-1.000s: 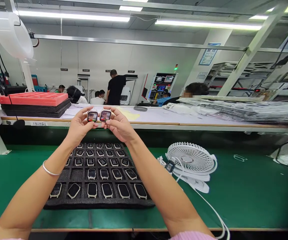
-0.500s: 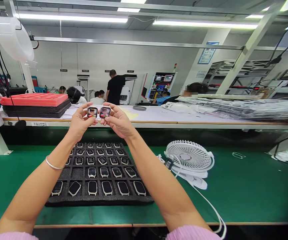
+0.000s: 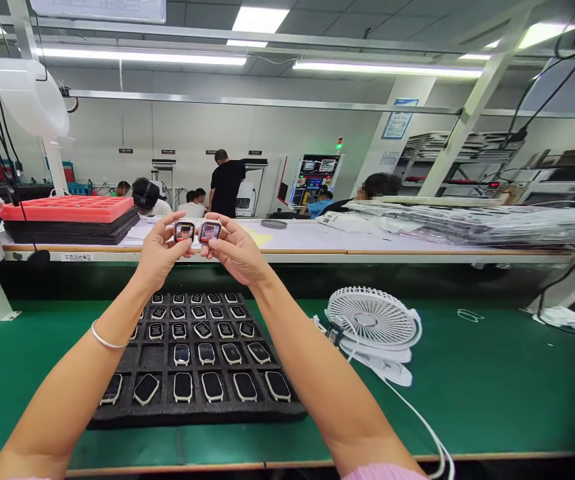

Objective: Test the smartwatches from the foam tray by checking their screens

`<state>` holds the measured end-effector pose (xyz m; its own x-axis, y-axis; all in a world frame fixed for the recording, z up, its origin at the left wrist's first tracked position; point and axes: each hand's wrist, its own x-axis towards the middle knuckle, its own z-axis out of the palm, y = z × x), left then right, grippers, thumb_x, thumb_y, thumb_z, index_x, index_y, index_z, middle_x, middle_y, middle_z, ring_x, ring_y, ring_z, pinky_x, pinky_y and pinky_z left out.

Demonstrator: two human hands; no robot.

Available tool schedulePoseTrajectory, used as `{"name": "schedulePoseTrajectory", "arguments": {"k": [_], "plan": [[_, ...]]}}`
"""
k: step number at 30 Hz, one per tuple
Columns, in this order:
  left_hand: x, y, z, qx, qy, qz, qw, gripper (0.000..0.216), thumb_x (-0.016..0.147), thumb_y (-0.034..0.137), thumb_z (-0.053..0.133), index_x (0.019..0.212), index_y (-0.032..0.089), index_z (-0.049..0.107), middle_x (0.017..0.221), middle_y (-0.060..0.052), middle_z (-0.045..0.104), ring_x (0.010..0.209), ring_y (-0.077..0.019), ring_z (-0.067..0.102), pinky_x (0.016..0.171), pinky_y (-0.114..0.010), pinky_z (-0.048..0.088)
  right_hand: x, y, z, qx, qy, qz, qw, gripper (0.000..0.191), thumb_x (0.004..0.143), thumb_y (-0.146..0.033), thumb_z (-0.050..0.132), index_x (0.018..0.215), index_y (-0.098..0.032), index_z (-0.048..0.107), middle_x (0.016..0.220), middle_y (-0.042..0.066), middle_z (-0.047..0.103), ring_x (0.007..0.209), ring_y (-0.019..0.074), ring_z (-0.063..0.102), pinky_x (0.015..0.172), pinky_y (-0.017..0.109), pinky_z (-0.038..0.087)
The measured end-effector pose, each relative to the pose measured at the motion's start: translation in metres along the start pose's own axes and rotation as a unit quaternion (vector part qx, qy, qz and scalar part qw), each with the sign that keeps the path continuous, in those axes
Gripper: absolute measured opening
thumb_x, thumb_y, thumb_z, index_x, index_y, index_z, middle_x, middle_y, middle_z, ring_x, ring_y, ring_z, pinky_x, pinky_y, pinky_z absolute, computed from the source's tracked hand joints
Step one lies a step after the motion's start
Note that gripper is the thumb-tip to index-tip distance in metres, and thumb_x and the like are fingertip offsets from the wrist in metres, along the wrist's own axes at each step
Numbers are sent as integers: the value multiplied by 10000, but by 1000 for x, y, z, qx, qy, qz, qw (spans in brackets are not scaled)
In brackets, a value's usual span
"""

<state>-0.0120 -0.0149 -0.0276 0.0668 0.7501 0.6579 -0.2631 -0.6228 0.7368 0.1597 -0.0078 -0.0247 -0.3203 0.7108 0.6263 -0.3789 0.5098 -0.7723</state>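
Two smartwatch bodies with lit screens are held up side by side above the bench, level with the shelf. My left hand grips the left smartwatch between thumb and fingers. My right hand pinches the right smartwatch, its thumb at the lower edge of the screen. Both screens show a coloured picture, too small to make out. Beneath my forearms lies a black foam tray with rows of strapless smartwatches in its compartments. My left forearm hides part of the tray's left side.
Right of the tray, a white fan lies on the green bench with its cable running off the front edge. On the shelf are a red foam tray over black ones and plastic-wrapped stacks. Several people are beyond.
The view has tilted up slightly, so the bench and tray appear lower. Both hands still hold the two smartwatches in nearly the same pose.
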Motion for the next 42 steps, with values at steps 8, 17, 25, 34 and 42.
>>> {"name": "schedulePoseTrajectory", "arguments": {"k": [8, 17, 25, 34, 42], "plan": [[-36, -20, -14, 17, -15, -75, 997, 586, 666, 199, 751, 1223, 194, 571, 949, -24, 671, 640, -124, 697, 656, -266, 584, -30, 34, 2, 54, 9, 64, 996, 539, 626, -99, 660, 1140, -244, 584, 858, -17, 654, 668, 133, 629, 627, 278, 496], [-83, -47, -28, 34, 23, -183, 982, 500, 669, 249, 769, 1130, 162, 596, 849, -6, 662, 556, -104, 659, 566, -237, 551, -69, 85, 1, 117, 15, 162, 980, 389, 723, -219, 708, 1107, -212, 638, 947, 42, 723, 596, 127, 642, 549, 261, 484], [-81, -51, -29, 43, 28, -172, 984, 497, 683, 301, 789, 1122, 165, 601, 866, -16, 671, 543, -97, 650, 554, -236, 544, -69, 91, 0, 135, 15, 154, 979, 361, 769, -244, 727, 1117, -215, 635, 935, 31, 725, 586, 106, 645, 563, 238, 493], [-85, -61, -34, 21, 15, -211, 977, 523, 688, 271, 745, 1171, 162, 576, 919, -27, 678, 614, -140, 712, 618, -264, 585, -73, 107, -6, 139, 26, 161, 977, 425, 706, -158, 710, 1120, -215, 634, 888, 14, 720, 603, 124, 651, 556, 247, 487], [-84, -64, -35, 21, 16, -214, 976, 473, 734, 333, 741, 1151, 166, 592, 893, -20, 685, 600, -138, 709, 601, -262, 590, -71, 109, -4, 125, 47, 165, 977, 387, 741, -303, 783, 1083, -215, 626, 835, -3, 705, 546, 101, 614, 511, 230, 452]]}}
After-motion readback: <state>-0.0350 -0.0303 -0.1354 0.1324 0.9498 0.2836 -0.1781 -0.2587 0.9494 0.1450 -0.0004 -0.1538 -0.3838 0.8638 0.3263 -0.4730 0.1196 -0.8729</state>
